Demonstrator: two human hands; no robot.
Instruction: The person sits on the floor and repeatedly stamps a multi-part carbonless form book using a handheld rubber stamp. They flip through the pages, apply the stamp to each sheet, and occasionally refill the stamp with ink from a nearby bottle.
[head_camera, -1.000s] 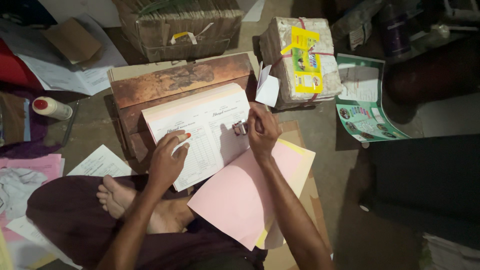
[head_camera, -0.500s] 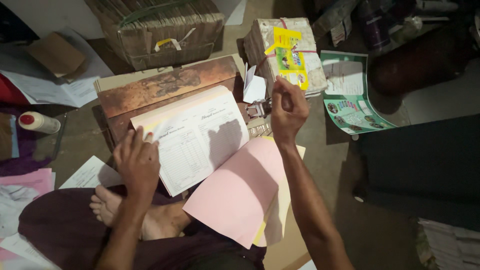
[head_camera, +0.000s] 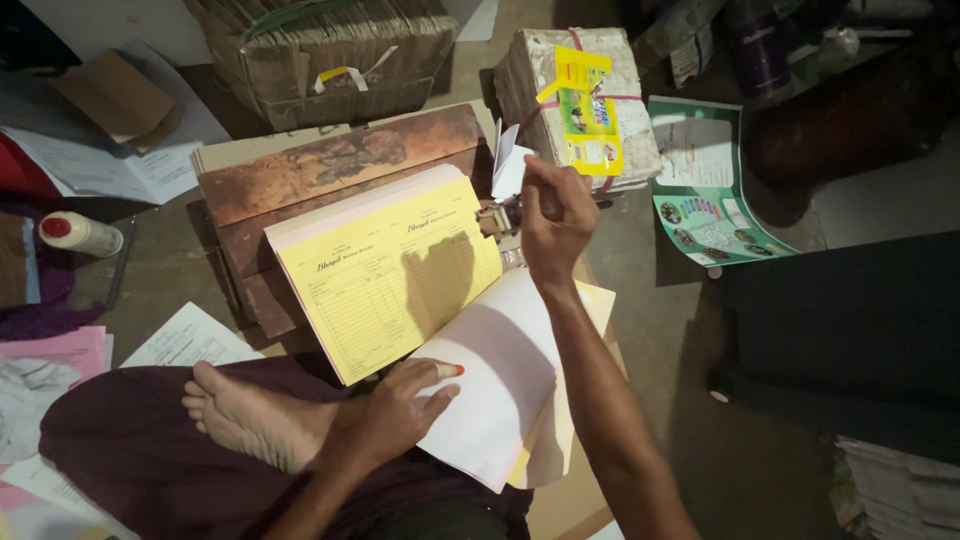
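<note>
- Work piece — a pad of printed forms (head_camera: 385, 275) lies on a worn wooden block (head_camera: 330, 165) in front of the seated person; its top exposed leaf is yellow.
- Turned leaves (head_camera: 500, 385) — white uppermost, with yellow beneath — lie folded over toward the person, below the yellow leaf.
- Left hand (head_camera: 400, 405): laid palm-down, fingers spread, pressing the near edge of the turned leaves; it grips nothing.
- Right hand (head_camera: 555, 215): raised above the pad's far right corner, fingers curled near a small metal clip (head_camera: 500, 215); whether it pinches the clip cannot be told.
- Progress, as judged: several leaves are turned over; a thick stack remains beneath the yellow leaf.
- Nearby: two tied paper bundles (head_camera: 585, 110) beyond the block, a glue bottle (head_camera: 80, 233) left.
</note>
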